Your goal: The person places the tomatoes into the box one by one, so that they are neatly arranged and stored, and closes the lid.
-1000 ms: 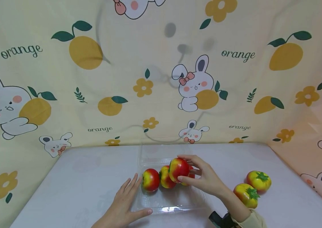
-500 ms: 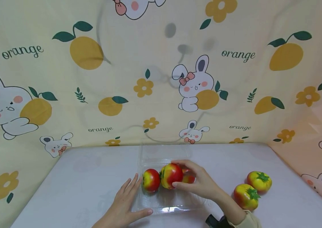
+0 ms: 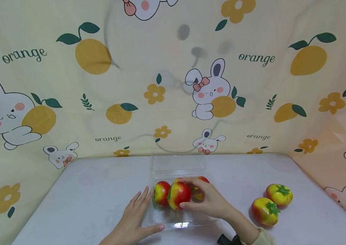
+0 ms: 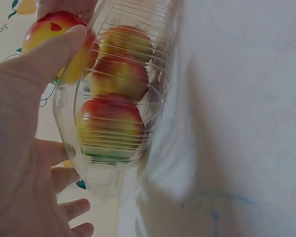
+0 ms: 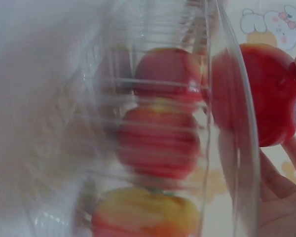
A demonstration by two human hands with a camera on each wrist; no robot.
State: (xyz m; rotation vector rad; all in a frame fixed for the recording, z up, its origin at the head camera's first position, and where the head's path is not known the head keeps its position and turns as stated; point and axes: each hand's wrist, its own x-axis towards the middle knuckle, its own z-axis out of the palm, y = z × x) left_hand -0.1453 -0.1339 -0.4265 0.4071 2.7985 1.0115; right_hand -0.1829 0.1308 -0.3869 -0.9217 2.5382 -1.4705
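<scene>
Soft, even light fills the head view, moderately bright and sharp throughout. Faint grey shadows with blurred outlines mark the upper centre of the printed backdrop [image 3: 130,78], and gentle shade pools beside the fruits [image 3: 265,211] at lower right on the pale surface [image 3: 99,190]. A small white glare sits on the front edge of the clear container [image 3: 181,225], low centre. The left wrist view is dimmer and greyish, a broad soft shadow running down its middle. The right wrist view is hazy, the container smeared by blur, the upper left washed out.
</scene>
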